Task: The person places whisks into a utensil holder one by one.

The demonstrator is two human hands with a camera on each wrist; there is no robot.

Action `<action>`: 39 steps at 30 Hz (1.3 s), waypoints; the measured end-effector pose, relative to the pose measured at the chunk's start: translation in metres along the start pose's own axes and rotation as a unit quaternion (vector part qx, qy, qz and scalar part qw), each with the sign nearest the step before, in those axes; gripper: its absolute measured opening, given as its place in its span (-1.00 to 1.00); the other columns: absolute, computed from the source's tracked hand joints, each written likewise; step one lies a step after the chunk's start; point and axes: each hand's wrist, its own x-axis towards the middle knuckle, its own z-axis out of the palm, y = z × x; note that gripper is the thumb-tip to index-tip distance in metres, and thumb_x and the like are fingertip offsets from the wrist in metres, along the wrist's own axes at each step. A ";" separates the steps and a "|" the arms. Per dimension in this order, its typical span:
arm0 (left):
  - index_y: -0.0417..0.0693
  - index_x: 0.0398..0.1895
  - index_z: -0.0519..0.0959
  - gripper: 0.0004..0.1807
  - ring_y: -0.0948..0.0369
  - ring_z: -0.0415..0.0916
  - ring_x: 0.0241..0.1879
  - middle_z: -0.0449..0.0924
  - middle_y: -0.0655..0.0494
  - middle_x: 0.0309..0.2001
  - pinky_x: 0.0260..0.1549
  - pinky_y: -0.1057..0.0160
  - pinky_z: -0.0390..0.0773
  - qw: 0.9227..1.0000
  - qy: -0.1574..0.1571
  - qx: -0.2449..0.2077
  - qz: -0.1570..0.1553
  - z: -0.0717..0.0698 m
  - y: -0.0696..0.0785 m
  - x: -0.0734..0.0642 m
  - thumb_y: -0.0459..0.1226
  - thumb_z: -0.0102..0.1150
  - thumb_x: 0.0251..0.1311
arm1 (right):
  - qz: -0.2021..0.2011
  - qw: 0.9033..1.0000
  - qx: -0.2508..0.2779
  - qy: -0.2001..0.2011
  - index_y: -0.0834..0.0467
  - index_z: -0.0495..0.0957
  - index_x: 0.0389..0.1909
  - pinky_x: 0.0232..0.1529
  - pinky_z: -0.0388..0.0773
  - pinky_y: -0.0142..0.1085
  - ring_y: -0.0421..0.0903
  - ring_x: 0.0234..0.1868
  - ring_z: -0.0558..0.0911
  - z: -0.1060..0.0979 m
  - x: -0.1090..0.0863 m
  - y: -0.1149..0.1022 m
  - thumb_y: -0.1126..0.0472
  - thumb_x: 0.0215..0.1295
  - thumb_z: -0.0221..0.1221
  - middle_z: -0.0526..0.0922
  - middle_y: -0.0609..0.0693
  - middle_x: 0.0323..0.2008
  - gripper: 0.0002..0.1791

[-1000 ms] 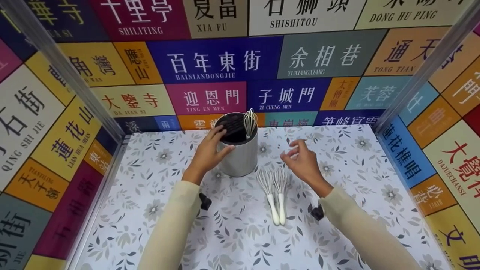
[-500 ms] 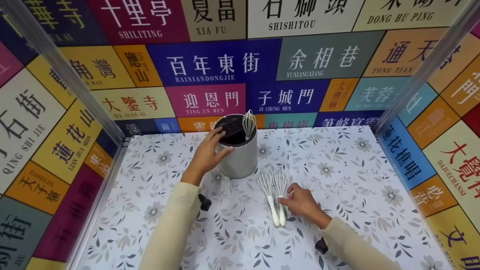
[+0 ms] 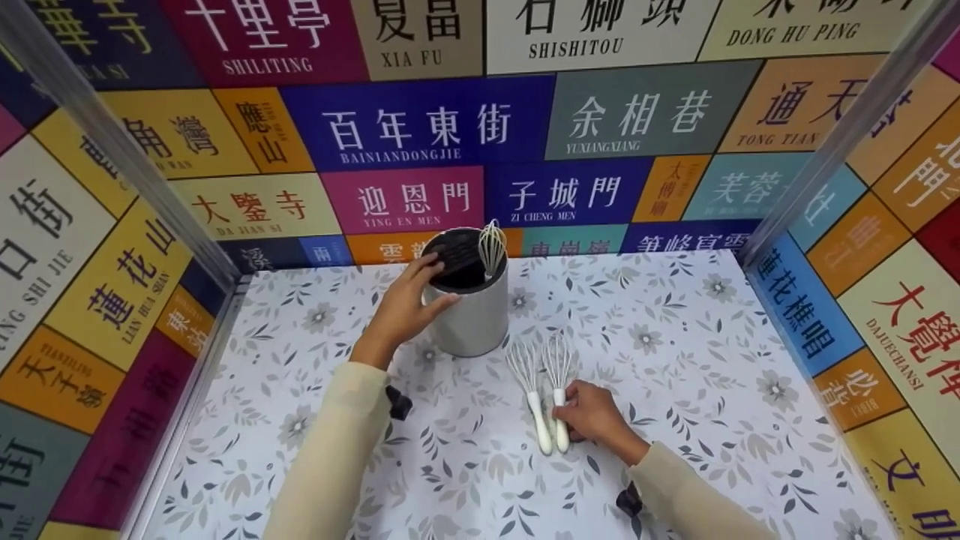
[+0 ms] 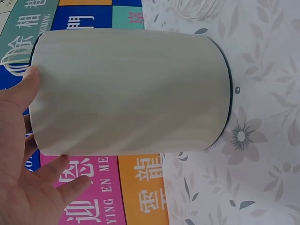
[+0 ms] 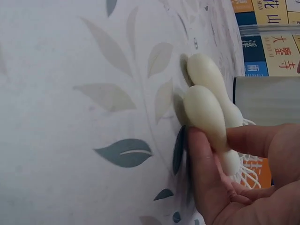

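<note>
Two whisks with white handles lie side by side on the patterned tabletop, wire ends toward the back. My right hand [image 3: 598, 414] pinches the handle of the right whisk [image 5: 205, 108] between thumb and fingers. Just beside it lies the left whisk [image 3: 536, 412], untouched. My left hand [image 3: 397, 309] holds the top rim of a light grey cylindrical utensil holder [image 3: 472, 324], thumb at the near side and fingers over the left edge. In the holder's dark opening a third whisk [image 3: 492, 251] stands with its wires up. Its handle is hidden inside.
The table [image 3: 285, 465] has a grey leaf and flower print. Behind it and along both sides rise walls [image 3: 420, 120] of coloured sign panels, with clear corner posts [image 3: 810, 150]. The holder stands near the back edge.
My right hand has come down and toward me from beside the holder to the right whisk and taken hold of its handle. My left hand has stayed on the holder's rim.
</note>
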 end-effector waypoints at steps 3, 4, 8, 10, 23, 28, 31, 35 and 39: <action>-0.06 0.46 0.41 -0.25 0.00 0.23 0.53 0.18 0.08 0.58 0.52 -0.05 0.23 1.000 0.002 -0.002 -0.003 -0.001 0.000 0.001 0.14 0.24 0.34 | 0.001 1.000 0.017 0.000 0.24 0.55 -0.14 -0.58 0.68 -0.21 -0.10 -0.59 0.68 -0.003 0.001 -0.001 0.27 0.22 0.34 0.67 0.03 -0.41 -0.76; -0.05 0.47 0.41 -0.25 0.00 0.22 0.53 0.18 0.09 0.58 0.52 -0.05 0.23 1.000 0.004 -0.003 -0.003 -0.001 0.000 0.001 0.14 0.24 0.34 | 0.000 1.000 0.020 0.003 0.24 0.54 -0.12 -0.58 0.68 -0.20 -0.10 -0.58 0.68 -0.005 0.002 -0.001 0.28 0.22 0.33 0.67 0.04 -0.39 -0.75; -0.03 0.48 0.40 -0.24 0.01 0.20 0.54 0.16 0.11 0.59 0.52 -0.06 0.22 1.000 0.002 -0.009 -0.008 -0.001 -0.001 0.003 0.15 0.23 0.34 | -0.005 1.000 0.022 0.006 0.24 0.50 -0.03 -0.59 0.67 -0.19 -0.09 -0.58 0.67 -0.008 0.002 0.000 0.29 0.24 0.31 0.65 0.08 -0.32 -0.69; -0.02 0.48 0.39 -0.24 0.02 0.19 0.54 0.16 0.12 0.59 0.52 -0.06 0.22 1.000 0.000 -0.009 -0.011 -0.001 -0.001 0.003 0.15 0.23 0.34 | -0.006 1.000 0.022 0.004 0.24 0.49 0.00 -0.59 0.66 -0.20 -0.09 -0.58 0.67 -0.009 0.002 -0.001 0.29 0.26 0.31 0.65 0.09 -0.31 -0.68; -0.04 0.48 0.40 -0.24 0.02 0.20 0.54 0.18 0.08 0.58 0.53 -0.03 0.20 1.000 -0.004 -0.011 -0.010 0.000 0.000 0.004 0.15 0.24 0.34 | -0.019 1.000 0.015 0.014 0.19 0.49 0.06 -0.54 0.64 -0.24 -0.01 -0.50 0.72 -0.014 0.008 -0.015 0.23 0.29 0.33 0.73 0.07 -0.34 -0.63; -0.05 0.47 0.41 -0.24 0.00 0.21 0.53 0.20 0.06 0.58 0.53 -0.03 0.21 1.000 0.003 -0.007 -0.005 -0.001 0.001 0.004 0.13 0.25 0.33 | -0.039 0.999 0.021 0.027 0.19 0.49 0.03 -0.51 0.69 -0.20 0.06 -0.48 0.75 -0.017 0.010 -0.024 0.24 0.27 0.33 0.72 0.08 -0.32 -0.64; -0.05 0.48 0.40 -0.24 0.01 0.21 0.54 0.19 0.07 0.58 0.53 -0.02 0.20 1.000 -0.002 -0.006 -0.009 -0.001 0.000 0.003 0.14 0.25 0.33 | -0.034 0.998 0.047 0.020 0.17 0.47 0.05 -0.43 0.75 -0.09 0.00 -0.47 0.75 -0.019 0.010 -0.031 0.26 0.30 0.31 0.69 0.11 -0.26 -0.65; -0.03 0.48 0.40 -0.25 0.03 0.20 0.54 0.18 0.09 0.58 0.53 -0.02 0.21 1.000 -0.005 -0.010 -0.014 0.000 0.001 0.001 0.13 0.25 0.33 | -0.029 0.996 0.078 0.013 0.14 0.44 0.09 -0.33 0.77 -0.03 -0.05 -0.43 0.76 -0.022 0.012 -0.041 0.27 0.32 0.29 0.64 0.14 -0.19 -0.63; -0.03 0.48 0.40 -0.25 0.03 0.23 0.53 0.19 0.08 0.57 0.52 -0.02 0.23 1.000 -0.004 -0.004 -0.011 0.002 0.000 -0.002 0.13 0.24 0.34 | -0.034 0.994 0.106 0.014 0.13 0.41 0.13 -0.26 0.78 -0.02 -0.04 -0.36 0.76 -0.025 0.013 -0.053 0.27 0.33 0.27 0.65 0.15 -0.14 -0.61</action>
